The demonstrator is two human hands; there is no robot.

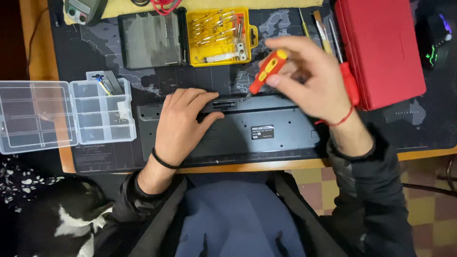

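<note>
Where map-printed desk mat (pixel 428 123) lies, checkered floor (pixel 423 209).

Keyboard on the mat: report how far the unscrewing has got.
Done: the keyboard lies underside up, the yellow bit case and clear parts organiser are open. In hand: the left hand steadies it; the right hand has the orange screwdriver at the top edge. Left: the back cover is still on.

Screwdriver tip (pixel 248 94): too small — I can't tell its bit
Keyboard (pixel 238 128): my left hand (pixel 183 124) hides its middle
Red case (pixel 381 47): cut off at the top edge
Animal (pixel 62 214): bottom edge — partly cropped
</note>
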